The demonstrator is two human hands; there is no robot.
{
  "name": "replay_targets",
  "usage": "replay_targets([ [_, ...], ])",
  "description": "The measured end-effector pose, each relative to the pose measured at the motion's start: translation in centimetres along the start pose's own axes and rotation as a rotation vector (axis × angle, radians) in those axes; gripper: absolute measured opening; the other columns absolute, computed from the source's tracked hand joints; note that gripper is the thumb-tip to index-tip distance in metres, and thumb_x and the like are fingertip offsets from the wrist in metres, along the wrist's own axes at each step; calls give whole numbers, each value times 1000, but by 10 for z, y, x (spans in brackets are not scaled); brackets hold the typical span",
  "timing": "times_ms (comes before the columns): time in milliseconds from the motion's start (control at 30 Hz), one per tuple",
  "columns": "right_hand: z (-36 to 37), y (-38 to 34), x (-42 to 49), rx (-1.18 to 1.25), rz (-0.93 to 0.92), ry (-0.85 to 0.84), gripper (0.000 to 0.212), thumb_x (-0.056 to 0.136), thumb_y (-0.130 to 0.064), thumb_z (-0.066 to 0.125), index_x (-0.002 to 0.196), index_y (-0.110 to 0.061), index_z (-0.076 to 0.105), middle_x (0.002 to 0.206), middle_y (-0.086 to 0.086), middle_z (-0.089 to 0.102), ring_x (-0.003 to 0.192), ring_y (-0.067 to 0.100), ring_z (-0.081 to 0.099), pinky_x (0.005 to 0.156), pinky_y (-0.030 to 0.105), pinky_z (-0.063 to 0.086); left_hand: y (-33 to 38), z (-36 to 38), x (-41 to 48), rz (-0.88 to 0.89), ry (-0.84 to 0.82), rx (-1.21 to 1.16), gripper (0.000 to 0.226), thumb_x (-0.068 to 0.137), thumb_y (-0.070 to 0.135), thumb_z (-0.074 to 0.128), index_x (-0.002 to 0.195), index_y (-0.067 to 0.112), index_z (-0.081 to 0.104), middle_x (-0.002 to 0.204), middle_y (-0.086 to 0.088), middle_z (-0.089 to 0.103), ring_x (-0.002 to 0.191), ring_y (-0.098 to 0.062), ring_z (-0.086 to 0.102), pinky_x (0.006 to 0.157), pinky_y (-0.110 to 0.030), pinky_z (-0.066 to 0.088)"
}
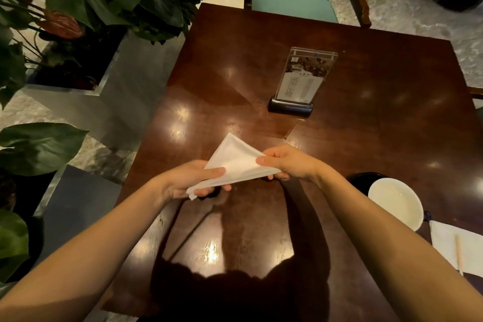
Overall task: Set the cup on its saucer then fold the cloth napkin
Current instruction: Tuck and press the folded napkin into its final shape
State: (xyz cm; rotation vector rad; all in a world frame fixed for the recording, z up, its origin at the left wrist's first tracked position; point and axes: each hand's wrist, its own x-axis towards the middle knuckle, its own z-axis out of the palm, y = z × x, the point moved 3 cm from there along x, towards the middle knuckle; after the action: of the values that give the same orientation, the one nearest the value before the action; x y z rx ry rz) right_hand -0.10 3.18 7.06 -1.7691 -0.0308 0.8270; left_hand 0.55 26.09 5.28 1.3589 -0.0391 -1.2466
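A white cloth napkin (235, 162), folded into a triangle, hangs in the air above the dark wooden table (366, 138). My left hand (193, 180) pinches its lower left corner. My right hand (287, 162) grips its right corner, thumb on top. The triangle's point faces away from me. At the right, a white cup (396, 202) stands upright and looks empty, on a dark saucer (362, 180) of which only the far rim shows.
A clear menu stand (300, 81) on a dark base stands at the table's middle. A second white napkin (467, 246) with a wooden stick on it lies at the right edge. Large-leaf plants (104, 0) in planters line the left. A teal chair (295, 0) faces the far side.
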Motion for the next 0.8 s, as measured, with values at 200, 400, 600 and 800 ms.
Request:
replay_targets([
  [200, 10, -5, 6, 10, 23, -12, 32, 94, -27, 52, 68, -13, 63, 50, -4, 57, 36, 10, 34, 40, 21, 27, -9, -27, -4, -43, 9, -28, 64, 58, 51, 82, 87, 0, 58, 62, -5, 60, 30, -4, 34, 30, -13, 28],
  [400, 9, 9, 11, 56, 77, 12, 30, 94, -28, 52, 81, -5, 64, 50, -4, 57, 37, 8, 33, 38, 19, 26, -14, -57, -19, -110, 214, 143, 31, 85, 31, 62, 62, 9, 62, 47, -2, 52, 30, -7, 33, 32, -15, 24],
  [600, 12, 28, 13, 17, 116, 43, 32, 94, -25, 52, 66, -12, 60, 48, -2, 55, 33, 9, 34, 38, 19, 27, 5, -42, 5, 238, 881, 376, 18, 91, 23, 48, 99, 15, 62, 97, -14, 68, 82, -22, 65, 72, -27, 50],
  [800, 22, 35, 23, -304, 208, 226, 27, 90, -27, 53, 68, -13, 54, 51, 2, 57, 31, 8, 43, 39, 21, 36, -22, 57, 66, 385, 785, 1269, 54, 94, 40, 23, 142, 16, 34, 150, -4, 32, 140, -19, 27, 114, -37, 9],
])
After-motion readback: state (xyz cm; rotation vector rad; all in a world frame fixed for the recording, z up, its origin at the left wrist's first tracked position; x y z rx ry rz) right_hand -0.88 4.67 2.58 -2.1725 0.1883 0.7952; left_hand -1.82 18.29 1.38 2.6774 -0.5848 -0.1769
